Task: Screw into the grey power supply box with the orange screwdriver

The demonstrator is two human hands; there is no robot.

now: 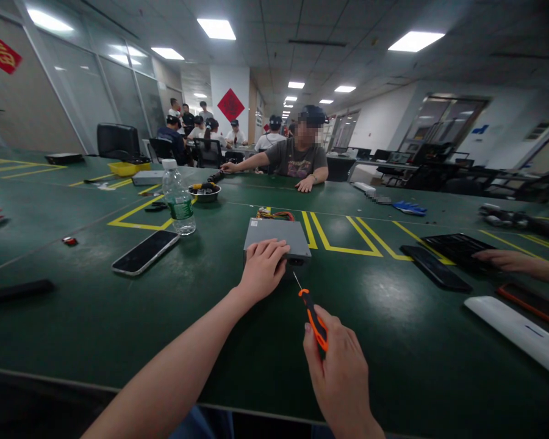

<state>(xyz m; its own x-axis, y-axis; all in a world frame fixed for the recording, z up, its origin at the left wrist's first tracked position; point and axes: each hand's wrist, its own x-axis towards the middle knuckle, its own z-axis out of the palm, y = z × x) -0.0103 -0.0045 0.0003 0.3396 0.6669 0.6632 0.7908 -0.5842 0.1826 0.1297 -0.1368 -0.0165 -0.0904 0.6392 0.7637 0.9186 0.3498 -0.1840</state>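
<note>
A grey metal computer power supply unit (274, 230) lies on the green table in front of me, its bundle of coloured wires (277, 214) at the far side. My left hand (263, 268) grips its near left part, fingers over the top and the thumb side hidden. In my right hand (338, 366) is an orange and black screwdriver (314, 320), held by its handle. The thin shaft points up and left toward the unit's near face. Its tip is just short of the socket side; I cannot tell whether it touches.
A water bottle (179, 204) and a phone (145, 252) stand and lie to the left. Behind them is a metal bowl (204, 194) of tools. A person (297, 155) sits opposite. At right, another person's hand (507, 259) touches a black keyboard-like panel (457, 247), near a white casing (516, 329).
</note>
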